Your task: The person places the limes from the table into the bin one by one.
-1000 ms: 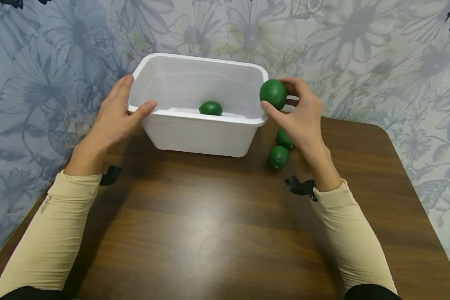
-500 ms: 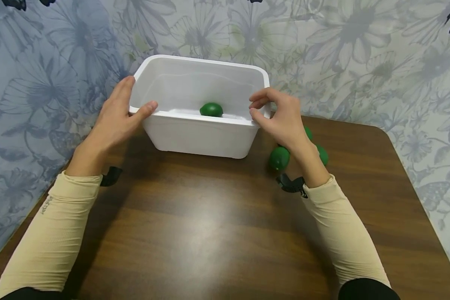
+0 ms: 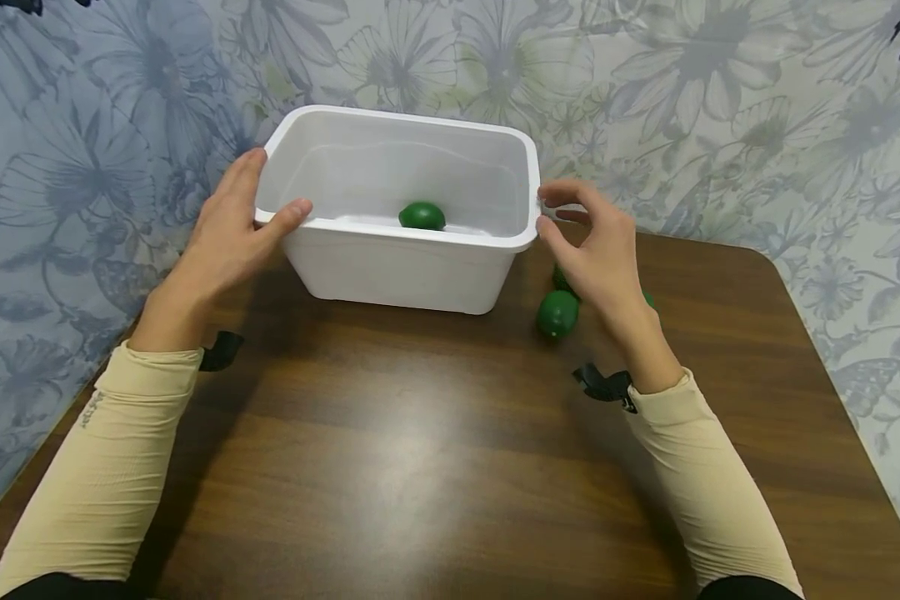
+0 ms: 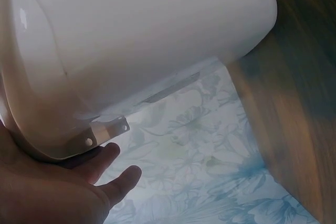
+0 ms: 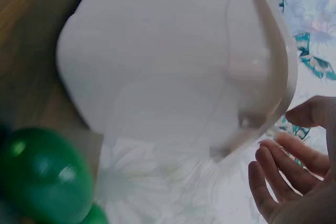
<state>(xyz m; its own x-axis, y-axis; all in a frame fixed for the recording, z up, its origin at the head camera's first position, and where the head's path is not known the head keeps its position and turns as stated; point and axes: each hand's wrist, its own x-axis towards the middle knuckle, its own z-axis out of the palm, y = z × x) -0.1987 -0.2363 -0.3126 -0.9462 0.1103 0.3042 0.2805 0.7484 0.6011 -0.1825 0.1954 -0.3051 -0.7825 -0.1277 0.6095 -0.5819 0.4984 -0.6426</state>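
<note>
A white plastic tub [image 3: 397, 271] stands at the back of the table, with a green lime [image 3: 422, 216] visible on its floor. My left hand [image 3: 228, 229] grips the tub's left end, thumb over the front rim and fingers along the outside. At the right end, my right hand [image 3: 596, 250] is beside the rim, fingers loosely bent and holding nothing; its thumb is close to or touching the edge. Below that hand a lime [image 3: 557, 314] lies on the table, with another lime [image 3: 562, 277] partly hidden behind it. A third lime [image 3: 649, 299] barely shows past the wrist.
The brown wooden table [image 3: 397, 433] has rounded corners. Behind it a wall covering [image 3: 705, 108] with flowers and butterflies rises close to the tub. The tub's front wall hides part of its floor.
A second ago my right hand held a lime beside the tub's right rim. It let go, reached over the rim, then drew back right. Where that lime lies is hidden. My left hand stayed.
</note>
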